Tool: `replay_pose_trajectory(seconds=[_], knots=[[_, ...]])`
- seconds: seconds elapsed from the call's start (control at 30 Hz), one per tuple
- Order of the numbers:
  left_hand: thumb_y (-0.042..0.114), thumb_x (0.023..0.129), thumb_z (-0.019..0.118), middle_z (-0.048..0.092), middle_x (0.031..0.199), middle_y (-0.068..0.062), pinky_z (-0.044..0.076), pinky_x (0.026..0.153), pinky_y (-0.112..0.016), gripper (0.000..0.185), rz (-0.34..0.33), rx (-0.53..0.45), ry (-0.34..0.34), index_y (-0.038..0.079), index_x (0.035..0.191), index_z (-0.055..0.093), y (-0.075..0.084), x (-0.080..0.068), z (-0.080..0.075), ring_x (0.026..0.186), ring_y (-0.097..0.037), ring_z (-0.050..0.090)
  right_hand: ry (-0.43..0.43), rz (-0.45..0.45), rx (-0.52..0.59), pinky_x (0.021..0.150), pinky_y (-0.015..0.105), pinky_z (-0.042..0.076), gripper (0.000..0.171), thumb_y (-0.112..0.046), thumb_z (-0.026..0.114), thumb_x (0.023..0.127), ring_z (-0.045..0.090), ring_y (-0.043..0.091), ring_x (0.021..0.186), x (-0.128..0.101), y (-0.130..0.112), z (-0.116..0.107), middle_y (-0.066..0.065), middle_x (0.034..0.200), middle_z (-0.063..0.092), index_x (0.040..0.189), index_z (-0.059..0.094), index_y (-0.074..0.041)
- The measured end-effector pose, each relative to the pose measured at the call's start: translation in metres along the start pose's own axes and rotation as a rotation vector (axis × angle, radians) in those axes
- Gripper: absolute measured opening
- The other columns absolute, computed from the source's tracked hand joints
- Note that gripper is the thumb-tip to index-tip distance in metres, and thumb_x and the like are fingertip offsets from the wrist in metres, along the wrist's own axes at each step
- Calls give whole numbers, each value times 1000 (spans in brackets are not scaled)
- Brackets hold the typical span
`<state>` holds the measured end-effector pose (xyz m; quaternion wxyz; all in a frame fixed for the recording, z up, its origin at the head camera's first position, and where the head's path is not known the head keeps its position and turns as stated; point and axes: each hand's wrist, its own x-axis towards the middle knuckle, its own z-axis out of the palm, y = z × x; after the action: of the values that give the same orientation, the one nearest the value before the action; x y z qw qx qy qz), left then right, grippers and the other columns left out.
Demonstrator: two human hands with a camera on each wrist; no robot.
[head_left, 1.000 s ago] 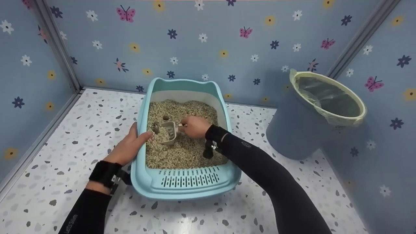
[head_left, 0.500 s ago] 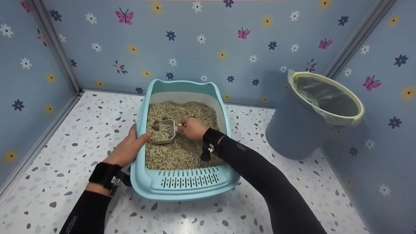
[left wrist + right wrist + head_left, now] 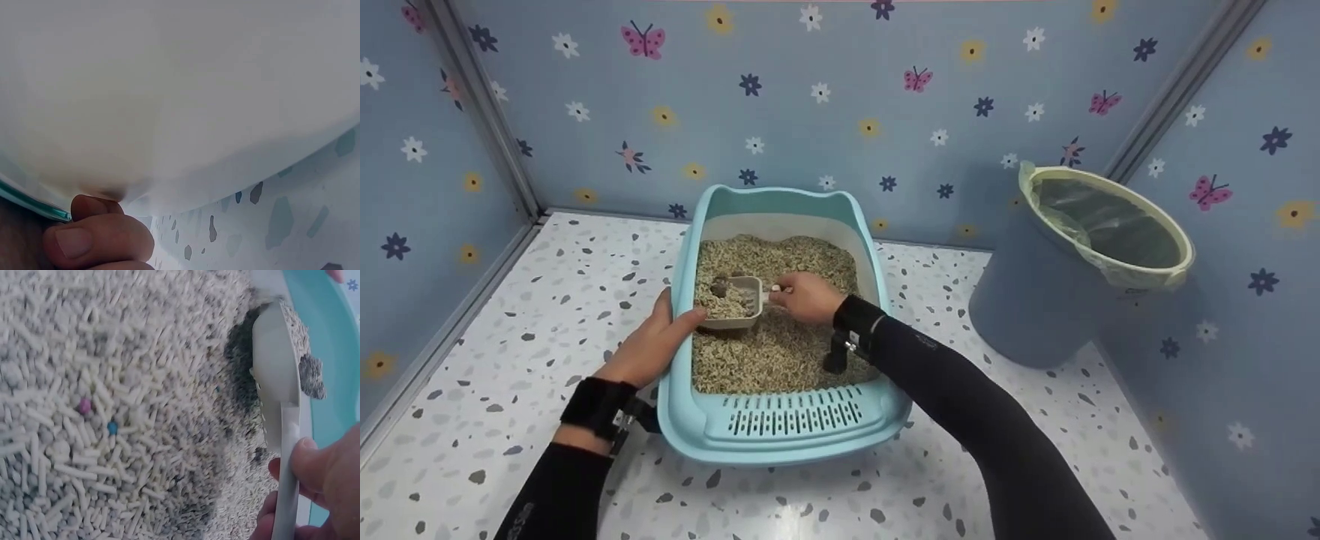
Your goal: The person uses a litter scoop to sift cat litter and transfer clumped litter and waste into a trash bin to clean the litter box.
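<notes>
Pale beige plastic scoop between the right hand and left hand, inside a light-blue plastic litter box.
The right hand pinches its straight handle; the left hand grips the box's rim, thumb just beside the scoop. Slotted and square-cornered, the scoop is heaped with tan pellet litter and a rough dark clump.

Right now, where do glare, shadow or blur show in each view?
Head: glare on the floor at bottom centre, shadow on the wall left of the bin; left wrist: the pale side of the litter box looks hazy; right wrist: dark shadow beside the scoop, litter slightly blurred near the top.
</notes>
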<state>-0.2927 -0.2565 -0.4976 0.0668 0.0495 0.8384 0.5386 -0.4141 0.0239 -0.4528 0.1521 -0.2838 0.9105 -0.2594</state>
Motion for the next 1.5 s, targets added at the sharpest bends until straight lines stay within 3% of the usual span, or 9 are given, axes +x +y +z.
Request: replay_pose_trajectory(seconds=[0.17,0.33,0.5,0.63,0.83,1.0,1.2,1.4,1.5], knots=[[72,112,45,17,178,-37,27,127,-74,104,-4,-9,-1,21,179,-16,-3,-1,-1,155,-59,37,62,80,18,74,32,36,32,-31,56,120,47,15,72,-9,-4,-11,7,99,63,130,73,-6],[75,111,44,18,177,-39,31,125,-75,108,-17,6,0,18,178,-18,-4,-3,-3,152,-60,42,172,153,-43,72,34,35,35,-36,55,120,48,16,73,-19,-10,-22,4,94,61,135,74,-11],[75,110,45,20,176,-40,30,125,-75,109,-15,0,3,18,178,-17,-5,-5,-4,151,-60,42,267,109,-65,70,33,35,36,-38,56,119,47,15,69,-32,-18,-30,0,88,59,141,75,-15],[75,110,46,22,175,-40,31,125,-75,109,-15,-5,3,18,178,-17,-6,-4,-4,150,-59,44,313,54,-86,68,32,33,32,-40,57,119,42,14,65,-46,-21,-38,-2,79,50,125,77,-17],[73,111,44,17,177,-39,33,125,-72,106,-9,-9,-17,19,178,-19,-6,1,-2,151,-56,43,352,96,-54,62,34,38,36,-47,59,117,43,13,63,-78,-12,-49,-7,75,48,94,66,-20],[75,111,44,14,178,-38,28,127,-73,108,-11,-5,-16,20,177,-19,-7,2,-2,154,-57,38,371,105,-3,63,36,42,35,-48,60,116,44,14,64,-85,-8,-49,-7,75,50,97,70,-20],[75,110,45,23,174,-40,37,123,-72,108,-13,-21,-6,19,178,-17,-7,0,0,143,-56,52,344,79,36,58,31,40,37,-51,60,115,45,10,61,-80,-9,-48,-9,74,49,91,64,-24],[76,110,44,12,179,-37,26,127,-74,109,-9,4,-35,19,177,-20,-2,6,2,156,-59,35,361,116,0,63,36,47,31,-43,65,115,52,17,66,-113,7,-65,-5,78,58,96,74,-20],[76,110,45,12,179,-37,25,127,-75,109,-3,2,-27,19,177,-20,-1,5,-1,157,-59,33,358,90,-11,62,35,45,33,-45,63,115,47,15,64,-111,7,-66,-6,76,55,94,72,-21]])
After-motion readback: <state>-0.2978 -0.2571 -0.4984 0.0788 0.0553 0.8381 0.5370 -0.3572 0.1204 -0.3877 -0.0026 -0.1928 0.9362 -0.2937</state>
